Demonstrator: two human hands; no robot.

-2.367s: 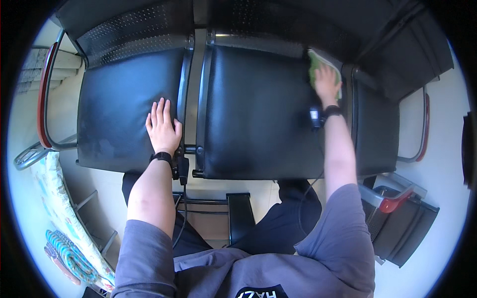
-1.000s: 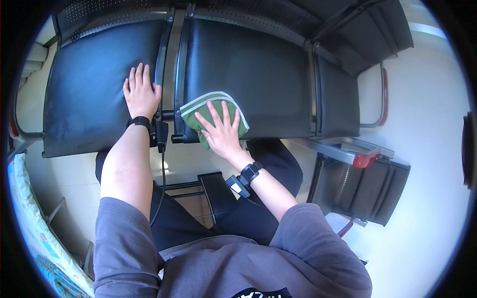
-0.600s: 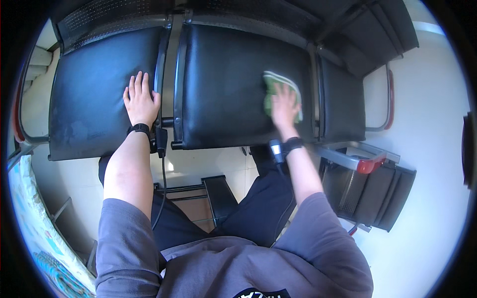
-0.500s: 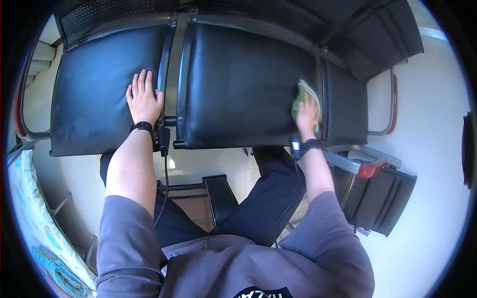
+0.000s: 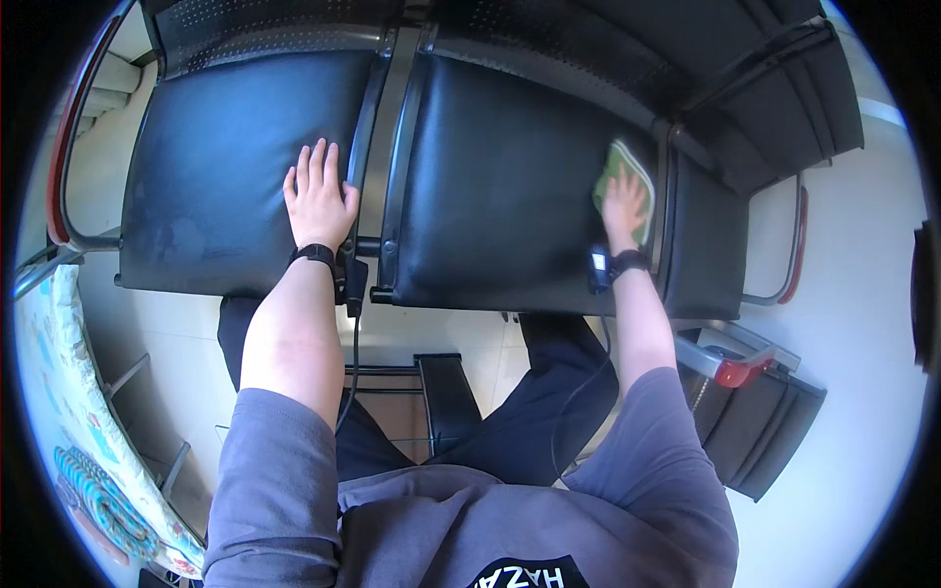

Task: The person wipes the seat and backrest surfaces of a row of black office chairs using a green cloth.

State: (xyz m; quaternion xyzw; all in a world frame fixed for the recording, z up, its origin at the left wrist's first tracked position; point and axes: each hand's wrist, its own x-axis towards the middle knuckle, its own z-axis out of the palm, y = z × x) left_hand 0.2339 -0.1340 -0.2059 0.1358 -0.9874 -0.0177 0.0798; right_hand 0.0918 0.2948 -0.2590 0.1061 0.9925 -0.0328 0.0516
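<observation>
1 green cloth [image 5: 618, 160] lies under the right hand [image 5: 625, 207], near the right edge of the middle black seat [image 5: 510, 186].
That hand is flat, fingers spread; the cloth's long axis runs roughly front to back. The left hand [image 5: 321, 207], fingers slightly parted on the left seat [image 5: 221, 176], lies well to the cloth's left.

Matt green cloth [image 5: 619, 158], smooth leather-like middle seat [image 5: 510, 186] with soft sheen, perforated metal left backrest [image 5: 279, 27]

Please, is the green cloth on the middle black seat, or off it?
On: the green cloth lies under the right hand, at the right side of the middle black seat.
</observation>
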